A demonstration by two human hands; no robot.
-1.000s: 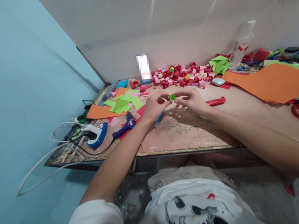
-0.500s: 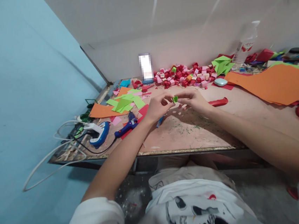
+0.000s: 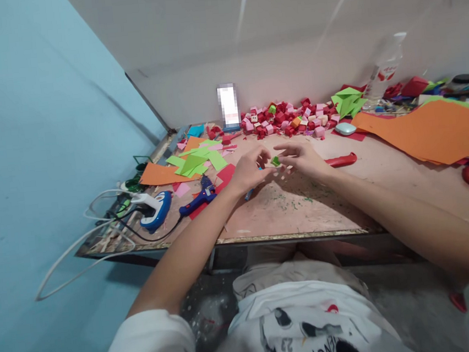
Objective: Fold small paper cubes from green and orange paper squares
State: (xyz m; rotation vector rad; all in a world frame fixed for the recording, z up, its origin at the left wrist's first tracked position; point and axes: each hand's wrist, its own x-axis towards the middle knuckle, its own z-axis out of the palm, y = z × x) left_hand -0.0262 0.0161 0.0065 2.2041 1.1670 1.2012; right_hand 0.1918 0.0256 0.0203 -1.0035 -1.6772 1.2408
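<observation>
A small green folded piece (image 3: 275,161), seemingly of the same foam or paper as the sheets around it, is held over the table. The fingertips of my right hand (image 3: 301,158) pinch it from the right. My left hand (image 3: 250,169) is just left of it, thumb and fingers curved and spread apart, gripping nothing that I can see. Below my left hand lies a thin blue object (image 3: 251,192), partly hidden by it. A red-handled tool (image 3: 343,160) lies right of my right hand, its other end hidden. Tiny green scraps (image 3: 295,199) dot the tabletop below.
A heap of red and pink cubes (image 3: 283,120) lies along the back wall beside an upright phone (image 3: 228,106). Left are green sheets (image 3: 195,160), a blue glue gun (image 3: 198,203) and a power strip (image 3: 157,212) with cables. Right are orange sheets (image 3: 429,129) and a bottle (image 3: 386,70).
My left fingers have parted from the green piece, leaving it in my right fingertips. The piece has turned and sits slightly lower. Other things have not moved.
</observation>
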